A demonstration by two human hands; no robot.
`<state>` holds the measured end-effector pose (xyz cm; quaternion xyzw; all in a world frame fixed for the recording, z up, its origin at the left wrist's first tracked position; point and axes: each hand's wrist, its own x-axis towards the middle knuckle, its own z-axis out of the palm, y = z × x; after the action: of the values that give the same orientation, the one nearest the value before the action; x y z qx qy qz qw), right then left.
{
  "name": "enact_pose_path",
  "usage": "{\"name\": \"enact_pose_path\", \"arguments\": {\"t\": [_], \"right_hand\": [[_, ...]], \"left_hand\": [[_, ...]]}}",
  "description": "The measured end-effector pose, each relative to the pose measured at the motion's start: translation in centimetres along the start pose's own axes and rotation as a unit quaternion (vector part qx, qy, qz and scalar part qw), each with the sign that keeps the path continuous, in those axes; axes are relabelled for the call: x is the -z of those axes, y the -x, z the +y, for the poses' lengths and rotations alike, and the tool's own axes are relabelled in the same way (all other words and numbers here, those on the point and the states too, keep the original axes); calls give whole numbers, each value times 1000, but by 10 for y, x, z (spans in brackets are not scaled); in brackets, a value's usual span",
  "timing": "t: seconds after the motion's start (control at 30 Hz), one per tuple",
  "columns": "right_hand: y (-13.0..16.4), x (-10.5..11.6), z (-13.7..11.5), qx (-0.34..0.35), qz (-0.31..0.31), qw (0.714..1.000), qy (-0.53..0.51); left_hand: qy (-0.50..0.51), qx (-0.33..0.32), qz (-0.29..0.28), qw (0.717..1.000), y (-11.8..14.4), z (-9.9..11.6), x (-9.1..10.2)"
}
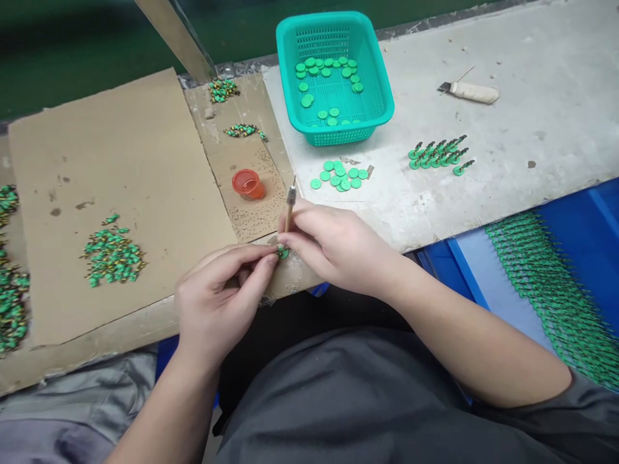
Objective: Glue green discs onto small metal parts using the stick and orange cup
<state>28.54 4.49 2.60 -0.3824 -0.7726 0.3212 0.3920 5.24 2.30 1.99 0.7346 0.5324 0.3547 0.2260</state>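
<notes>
Head view, clock centred on the piece, 12 at the top. Left hand (217, 290) is clamping the small green piece (283, 252) between thumb and fingertips, over the bench (556, 71) near its front edge. Right hand (338, 241) is gripping the tool (291, 201), fingers closed on the handle, tip pointing to about 12, away from the piece. Right thumb is sitting right by the piece; can't tell if it's touching.

Step is looking like close fingertip work on the piece. To do it well: pinch at the rim, lightly, holding the face level and visible; right now the fingers are hiding much of it. Brace both hands against each other. Mind the tool tip when turning the wrist; the cup (247, 184) is standing near, at 11. Loose discs (335, 181) are lying at 1 to 2, parts pile (113, 261) at 9, standing rows (438, 160) at 2: elbows clear of those.
</notes>
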Motion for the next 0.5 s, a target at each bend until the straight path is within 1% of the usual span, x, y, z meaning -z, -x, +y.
{"name": "enact_pose_path", "arguments": {"t": [0.17,0.4,0.5], "right_hand": [[-3,-2,2,5,-21,1000,-9],[-4,0,-3,-3,-68,997,40],[-2,-2,-2,6,-73,996,44]], "left_hand": [[-3,-5,-2,1000,1,-1,-1],[-30,6,6,1000,1,-1,-2],[-32,6,7,999,0,-1,-2]]}}
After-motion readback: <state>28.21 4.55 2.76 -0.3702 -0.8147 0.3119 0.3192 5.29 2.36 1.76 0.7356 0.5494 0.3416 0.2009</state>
